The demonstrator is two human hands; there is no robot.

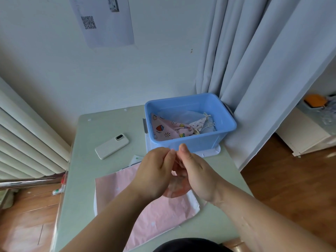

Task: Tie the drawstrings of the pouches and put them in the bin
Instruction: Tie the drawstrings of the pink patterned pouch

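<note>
**A knot we cannot see may slip**

On the left, a white phone (111,146) lies on the table (85,170), well apart from the work. It is no hazard unless a cord pulled hard sweeps that way.

Next comes the pink pouch (145,206), flat on the table beneath our hands. The corner of another pouch (136,158) peeks from under its far edge.

Our left hand (156,171) and right hand (197,171) meet above the pink pouch, fingers curled and tips pinched together. The drawstring is hidden between them, so we cannot tell what each hand actually holds. We judge that we are mid-knot, and the main risk lies here:
- If one pinch loosens before the loop is drawn tight, the cord slips and the mouth is left open.
- If we pull unevenly, the fabric may bunch to one side.
- An uneven pull may also drag the pouch toward the near edge of the table.

To the right, the blue bin (190,140) stands just beyond our fingertips, with two printed pouches (169,130) lying inside. Carrying our pouch over by a loose knot could undo it on the way. Farther right, the curtain (254,88) hangs against the bin's far side and could catch a trailing cord.
</note>
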